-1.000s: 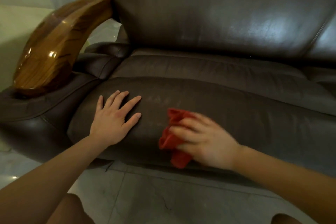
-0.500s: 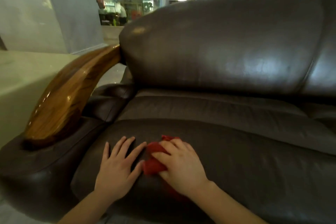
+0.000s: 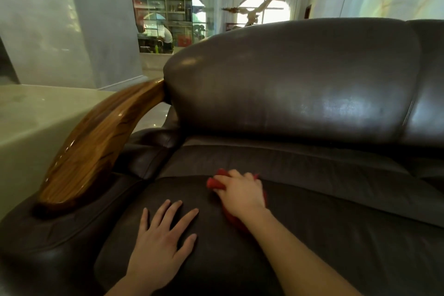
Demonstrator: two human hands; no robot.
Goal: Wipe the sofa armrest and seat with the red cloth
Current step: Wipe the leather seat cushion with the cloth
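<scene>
A dark brown leather sofa fills the view. Its seat cushion (image 3: 336,235) lies in front of me, and a glossy curved wooden armrest (image 3: 96,144) rises at the left above a padded leather arm (image 3: 48,243). My right hand (image 3: 241,193) presses a bunched red cloth (image 3: 213,183) flat on the seat cushion, near its back edge; most of the cloth is hidden under the palm. My left hand (image 3: 159,245) lies flat on the front of the cushion, fingers spread, holding nothing, a short way left of the cloth.
The sofa backrest (image 3: 288,84) stands tall behind the seat. A pale stone ledge (image 3: 28,115) runs beside the armrest at the left. Farther back are a grey wall, a glass partition and an arched window.
My right hand has slid the red cloth away from the left hand, toward the back of the seat. The camera has tilted up. The left hand stays flat on the cushion.
</scene>
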